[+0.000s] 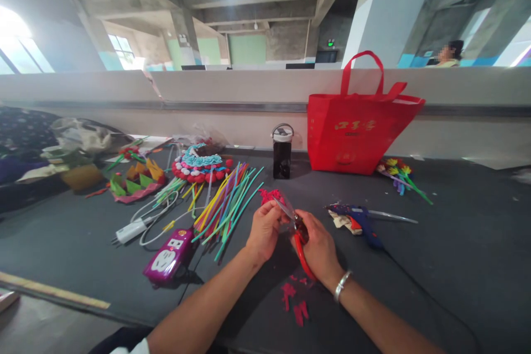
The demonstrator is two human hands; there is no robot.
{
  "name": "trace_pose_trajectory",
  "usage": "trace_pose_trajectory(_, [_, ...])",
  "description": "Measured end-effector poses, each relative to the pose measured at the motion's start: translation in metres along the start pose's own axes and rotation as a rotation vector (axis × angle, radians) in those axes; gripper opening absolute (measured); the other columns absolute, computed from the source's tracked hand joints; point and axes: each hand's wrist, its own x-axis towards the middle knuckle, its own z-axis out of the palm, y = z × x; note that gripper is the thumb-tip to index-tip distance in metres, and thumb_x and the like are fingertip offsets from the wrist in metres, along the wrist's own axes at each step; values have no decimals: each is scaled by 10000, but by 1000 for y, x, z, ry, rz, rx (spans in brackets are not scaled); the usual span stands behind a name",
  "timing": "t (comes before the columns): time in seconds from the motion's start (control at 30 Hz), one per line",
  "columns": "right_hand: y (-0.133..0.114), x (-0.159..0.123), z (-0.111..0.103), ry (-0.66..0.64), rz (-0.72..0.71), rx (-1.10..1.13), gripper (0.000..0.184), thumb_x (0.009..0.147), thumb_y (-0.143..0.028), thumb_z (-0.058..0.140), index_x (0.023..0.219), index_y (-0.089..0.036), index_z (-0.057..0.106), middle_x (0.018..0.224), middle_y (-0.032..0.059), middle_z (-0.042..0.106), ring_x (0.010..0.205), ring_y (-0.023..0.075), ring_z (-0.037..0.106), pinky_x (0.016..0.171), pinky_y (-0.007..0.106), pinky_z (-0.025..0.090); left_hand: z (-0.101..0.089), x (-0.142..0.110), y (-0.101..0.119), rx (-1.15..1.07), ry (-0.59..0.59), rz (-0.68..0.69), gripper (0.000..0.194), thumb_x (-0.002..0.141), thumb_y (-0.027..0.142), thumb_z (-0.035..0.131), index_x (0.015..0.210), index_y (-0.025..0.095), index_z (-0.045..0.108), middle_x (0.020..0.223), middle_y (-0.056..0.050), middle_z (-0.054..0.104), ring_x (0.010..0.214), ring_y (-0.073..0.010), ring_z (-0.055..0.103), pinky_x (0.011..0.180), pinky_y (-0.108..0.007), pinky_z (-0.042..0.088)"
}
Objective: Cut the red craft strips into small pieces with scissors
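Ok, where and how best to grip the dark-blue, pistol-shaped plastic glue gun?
Its slanted handle, probably, coming from the near right. The glue gun lies with its nozzle pointing left and its handle angled nearer and rightward, so from there the right hand should avoid the tip. Mind the thin black cord trailing from the handle's end.

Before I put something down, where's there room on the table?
There's mostly bare table right of the glue gun, and a smaller patch between the white plug and the yellow strip. It's crowded left of the bottle: colourful sticks, a purple box.
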Motion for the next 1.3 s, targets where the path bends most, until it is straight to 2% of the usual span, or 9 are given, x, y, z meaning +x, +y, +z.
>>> trace_pose_trajectory(0.5, [-3,-1,-6,-25,46,-32,466,748,-117,540,1208,-190,537,1116,92,641,1014,247,614,886,403,512,-1,-1,1,46,4,0,185,681,273,772,702,133,652,641,2,598,571,-83,513,600,-213,408])
trace_pose_trajectory(0.73, [-3,-1,-7,-25,47,-11,439,758,-130,542,1190,-206,549,1063,73,658,946,228,638,842,372,520,-1,-1,2,57,16,6,178,675,264,773,700,138,651,625,7,590,558,-82,507,582,-210,395])
trace_pose_trajectory(1.13, [-1,-3,-5,35,10,52,429,767,-111,514,1181,-198,587,1025,70,706,878,200,683,783,320,545,2,-3,4,46,12,14,169,688,273,762,710,137,665,611,5,584,563,-85,493,603,-222,394])
trace_pose_trajectory(1.3, [-1,-2,-5,32,11,3,419,769,-126,523,1176,-202,592,1043,78,698,901,214,679,809,344,541,1,-2,2,63,-3,27,150,699,257,752,703,138,661,613,5,576,568,-87,486,604,-223,385])
